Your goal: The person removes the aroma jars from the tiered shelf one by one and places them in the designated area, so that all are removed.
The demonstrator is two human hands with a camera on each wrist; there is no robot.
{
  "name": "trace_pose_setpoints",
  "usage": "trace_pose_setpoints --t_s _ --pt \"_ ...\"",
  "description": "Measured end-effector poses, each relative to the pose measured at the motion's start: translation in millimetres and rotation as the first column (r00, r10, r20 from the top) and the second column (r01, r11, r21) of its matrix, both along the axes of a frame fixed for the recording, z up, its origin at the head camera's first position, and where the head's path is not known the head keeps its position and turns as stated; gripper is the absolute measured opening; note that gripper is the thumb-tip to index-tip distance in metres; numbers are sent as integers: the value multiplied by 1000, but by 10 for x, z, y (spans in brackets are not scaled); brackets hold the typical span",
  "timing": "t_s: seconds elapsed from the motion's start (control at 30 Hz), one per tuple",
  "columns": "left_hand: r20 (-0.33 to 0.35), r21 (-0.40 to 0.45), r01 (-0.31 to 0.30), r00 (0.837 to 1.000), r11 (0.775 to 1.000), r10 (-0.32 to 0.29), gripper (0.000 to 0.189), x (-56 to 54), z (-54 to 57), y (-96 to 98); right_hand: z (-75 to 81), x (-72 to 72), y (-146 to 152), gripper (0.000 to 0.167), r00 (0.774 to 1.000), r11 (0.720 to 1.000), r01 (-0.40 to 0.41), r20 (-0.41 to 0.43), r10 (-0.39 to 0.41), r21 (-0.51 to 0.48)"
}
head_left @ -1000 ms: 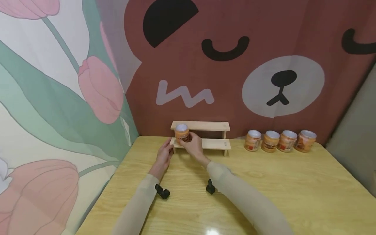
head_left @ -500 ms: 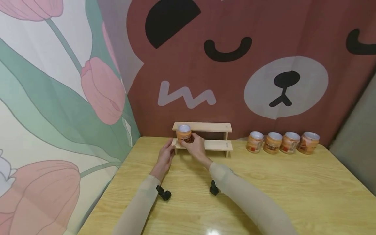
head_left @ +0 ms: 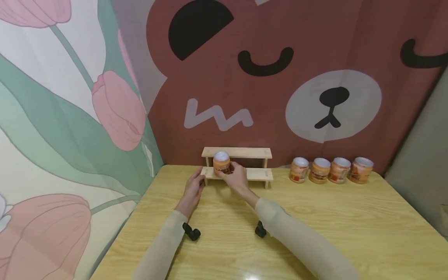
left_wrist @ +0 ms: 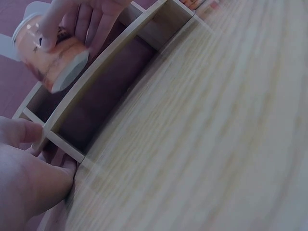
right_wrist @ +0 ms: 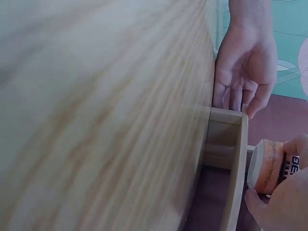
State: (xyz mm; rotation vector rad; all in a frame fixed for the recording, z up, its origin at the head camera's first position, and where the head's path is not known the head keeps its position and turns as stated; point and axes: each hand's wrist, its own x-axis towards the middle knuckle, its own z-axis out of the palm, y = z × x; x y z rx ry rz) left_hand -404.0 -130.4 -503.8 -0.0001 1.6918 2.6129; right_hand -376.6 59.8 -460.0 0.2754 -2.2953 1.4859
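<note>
A small two-step wooden rack (head_left: 259, 174) stands against the wall at the back of the table. My left hand (head_left: 193, 189) holds its left end, thumb at the lower board's corner and fingers by the leg, as the right wrist view shows. My right hand (head_left: 237, 179) grips an orange jar (head_left: 221, 162) with a white lid from its right side, thumb in front. The jar is over the left part of the lower board. In the left wrist view the jar (left_wrist: 53, 60) shows its pale base close over that board's front edge.
Several matching orange jars (head_left: 319, 171) stand in a row at the back right of the wooden table (head_left: 315, 217). Behind the rack rises a wall covering with a brown bear (head_left: 273, 128); a tulip-patterned covering (head_left: 119, 112) borders the table's left side.
My right hand has shifted the jar a little to the right along the lower board. My left hand has stayed at the rack's left end. The head view has shifted slightly.
</note>
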Motion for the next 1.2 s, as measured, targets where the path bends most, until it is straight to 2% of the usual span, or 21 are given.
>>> trace_pose_setpoints --t_s 0.2,0.5,0.73,0.93,1.2 --pt "-12 -3 1 1000 1000 -1 58 28 1 4 19 130 150 47 1000 1000 -2 -21 2 -12" --pt "-20 23 15 1000 1000 -15 58 10 -48 -45 132 329 366 49 998 999 -16 -65 14 -37" --pt "-27 9 35 999 999 -35 59 13 -51 -62 175 485 505 51 998 999 3 -55 -6 -45" --pt "-12 34 30 999 999 -30 60 20 -15 -31 172 564 700 53 997 999 -8 -73 5 -47" --pt "-12 0 55 998 998 -55 59 30 -8 -50 146 627 993 53 999 999 3 -52 -6 -49"
